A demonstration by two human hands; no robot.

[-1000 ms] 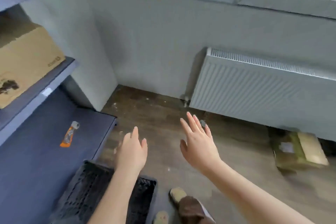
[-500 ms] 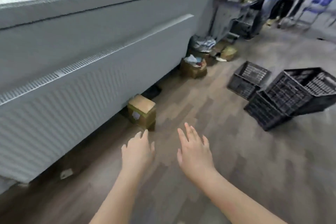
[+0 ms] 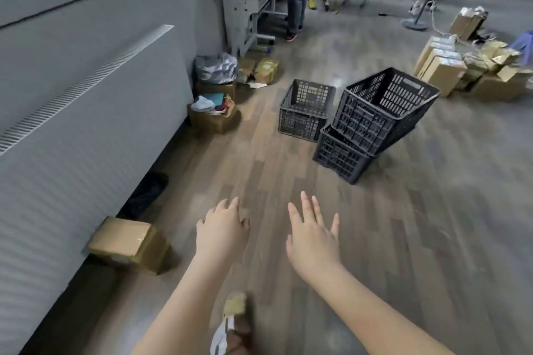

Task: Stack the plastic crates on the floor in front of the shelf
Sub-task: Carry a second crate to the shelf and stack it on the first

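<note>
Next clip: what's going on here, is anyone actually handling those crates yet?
Not yet. The person's left hand and right hand are both open, empty and held out over the wood-look floor. Ahead stand three black slatted plastic crates: a small single crate on the floor, and beside it a large tilted crate resting askew on a lower crate. A brown cardboard box lies by the white radiator on the left. No shelf is in view.

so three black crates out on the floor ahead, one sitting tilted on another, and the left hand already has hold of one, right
Not quite. The head view shows the left hand empty and open, well short of the crates. The rest holds: three black crates on the floor, the tilted crate resting on the lower crate, the single crate beside them.
</note>
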